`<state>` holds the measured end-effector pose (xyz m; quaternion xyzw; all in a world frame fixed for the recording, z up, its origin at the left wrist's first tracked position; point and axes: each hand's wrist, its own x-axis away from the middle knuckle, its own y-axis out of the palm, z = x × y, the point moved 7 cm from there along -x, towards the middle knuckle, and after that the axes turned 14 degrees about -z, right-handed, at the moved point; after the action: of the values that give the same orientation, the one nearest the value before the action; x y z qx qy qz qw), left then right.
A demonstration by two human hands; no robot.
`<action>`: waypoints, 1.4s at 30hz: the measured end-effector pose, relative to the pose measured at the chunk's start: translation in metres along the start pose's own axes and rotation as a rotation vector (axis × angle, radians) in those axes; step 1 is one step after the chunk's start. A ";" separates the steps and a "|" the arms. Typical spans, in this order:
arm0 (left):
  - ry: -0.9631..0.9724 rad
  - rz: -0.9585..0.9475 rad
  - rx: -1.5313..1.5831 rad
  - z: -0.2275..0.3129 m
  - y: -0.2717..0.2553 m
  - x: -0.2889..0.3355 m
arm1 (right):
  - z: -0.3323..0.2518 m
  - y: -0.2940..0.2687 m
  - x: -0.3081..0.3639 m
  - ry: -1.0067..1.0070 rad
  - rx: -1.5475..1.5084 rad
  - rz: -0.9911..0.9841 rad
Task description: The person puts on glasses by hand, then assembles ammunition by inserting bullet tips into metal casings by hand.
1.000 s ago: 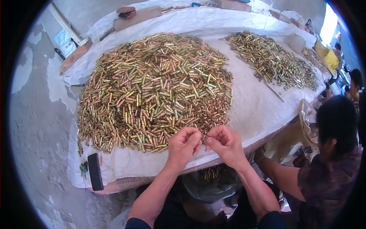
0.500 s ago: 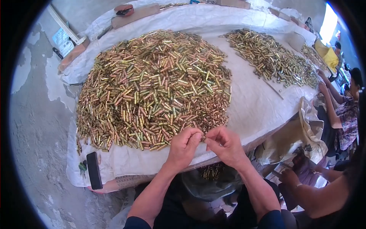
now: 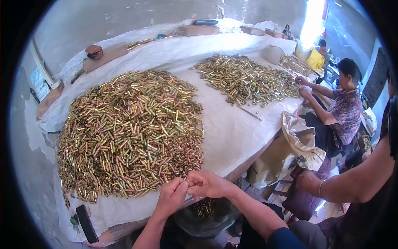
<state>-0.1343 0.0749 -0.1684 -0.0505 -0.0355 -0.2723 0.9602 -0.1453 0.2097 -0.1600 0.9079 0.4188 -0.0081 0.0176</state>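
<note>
My left hand [image 3: 171, 195] and my right hand [image 3: 208, 184] meet at the near right edge of a big heap of gold-coloured metal tubes [image 3: 128, 128]. Both are closed, thumbs and fingers pinched close together. Whatever lies between the fingertips is too small and hidden to make out. Just beyond them, a patch of shorter, coppery metal pieces [image 3: 186, 153] borders the heap. Below my hands, at the table's edge, a dark bag [image 3: 195, 226] hangs open with several gold tubes [image 3: 205, 208] inside.
A second heap [image 3: 248, 79] lies farther right on the white sheet [image 3: 224, 137], near a thin rod [image 3: 249, 113]. A black phone [image 3: 86, 224] rests at the near left corner. Bricks [image 3: 200, 30] weigh down the far edge. Co-workers sit at right, beside an open sack [image 3: 302, 137].
The view has swung right and up, so the heaps appear lower and further left. My hands have come closer together, still pinched. The co-worker at right shows more fully.
</note>
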 end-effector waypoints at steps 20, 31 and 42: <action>0.079 -0.468 -0.789 -0.010 0.068 0.002 | 0.014 -0.391 0.038 0.433 1.160 1.040; 0.002 -0.453 -0.706 -0.021 0.068 0.001 | 0.015 -0.389 0.034 0.457 1.259 0.920; 0.039 -0.429 -0.658 -0.026 0.071 0.000 | -0.021 -0.328 0.026 -0.020 1.193 0.928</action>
<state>-0.0957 0.1313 -0.2001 -0.3420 0.0625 -0.4643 0.8146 -0.3783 0.4432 -0.1478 0.8464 -0.0822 -0.2336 -0.4714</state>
